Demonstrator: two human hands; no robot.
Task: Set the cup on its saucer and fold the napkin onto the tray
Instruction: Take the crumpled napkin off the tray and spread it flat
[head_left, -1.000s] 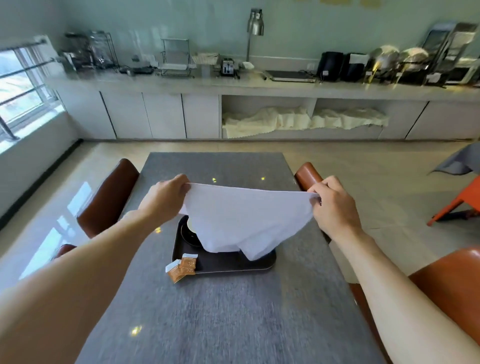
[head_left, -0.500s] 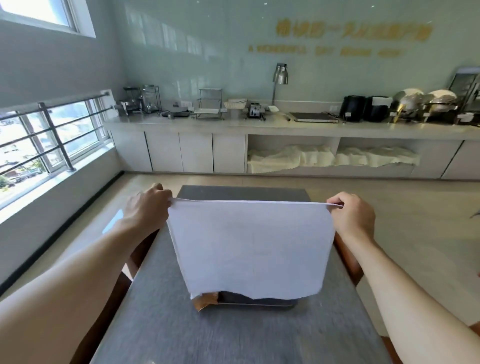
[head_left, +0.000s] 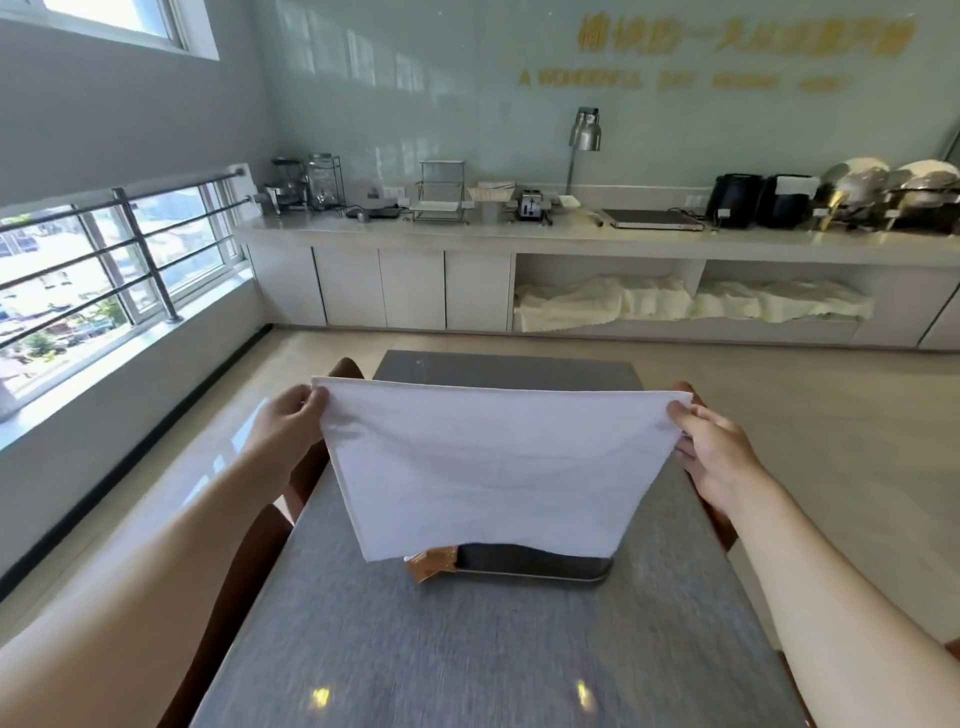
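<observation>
Since the earlier frame the napkin (head_left: 483, 467) is stretched wider and flatter, and its lower edge now hangs lower in the view, just over the near part of the tray (head_left: 535, 569).

On the grey tabletop (head_left: 493, 649) stands the dark tray; a small brown packet (head_left: 431, 564) lies at its near left corner. The cup and saucer are hidden behind the cloth, so I cannot tell if the cup is already on its saucer.

Above the tray, the left hand (head_left: 288, 428) is closed on the top left corner of the napkin and the right hand (head_left: 714, 452) pinches the top right corner.

To fold well, I judge the person should keep the top edge tight and level, bring both corners together evenly, and lower the cloth on a free part of the tray, away from the packet.

Behind is the long counter (head_left: 571, 239) with kitchen machines.
</observation>
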